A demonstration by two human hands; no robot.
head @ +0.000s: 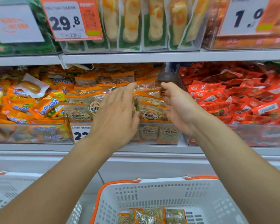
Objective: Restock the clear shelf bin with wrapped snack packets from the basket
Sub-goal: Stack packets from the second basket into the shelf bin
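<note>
While both arms reach up to the middle shelf (152,148), the left hand (116,118) lies back-up over the wrapped snack packets (149,109) heaped in the clear shelf bin (153,135), its fingers (129,92) straight and released, resting on the pile. The right hand (178,107) is just beside it over the bin's right part, palm turned inward, fingers loosely bent and grasping nothing that I can see. More of the same packets lie in the white basket (152,191) with the orange rim, below the shelf's front edge. Orange sweets (31,107) fill the neighbouring bin toward the shelf's left end, red packets (241,101) the one toward its right end.
</note>
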